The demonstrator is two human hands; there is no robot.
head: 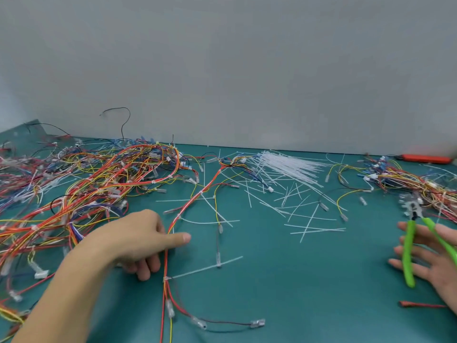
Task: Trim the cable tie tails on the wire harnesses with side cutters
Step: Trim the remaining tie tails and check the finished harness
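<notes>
A red, orange and yellow wire harness [193,199] runs from the table's middle down to the near edge. My left hand [138,241] grips it between thumb and curled fingers. Just below that hand a white cable tie tail [207,267] sticks out to the right from a tie on the harness. Another tail [210,222] juts out higher up. At the right edge my right hand [435,258] holds green-handled side cutters [408,256]. Their handles are spread, and their jaws point up toward the right wire pile.
A big tangle of harnesses [86,184] covers the left of the green mat [296,293], and a smaller pile [408,179] lies at the right. A bundle of unused white ties [289,167] and scattered cut tails [309,219] lie mid-table. An orange tool [425,158] lies by the grey wall.
</notes>
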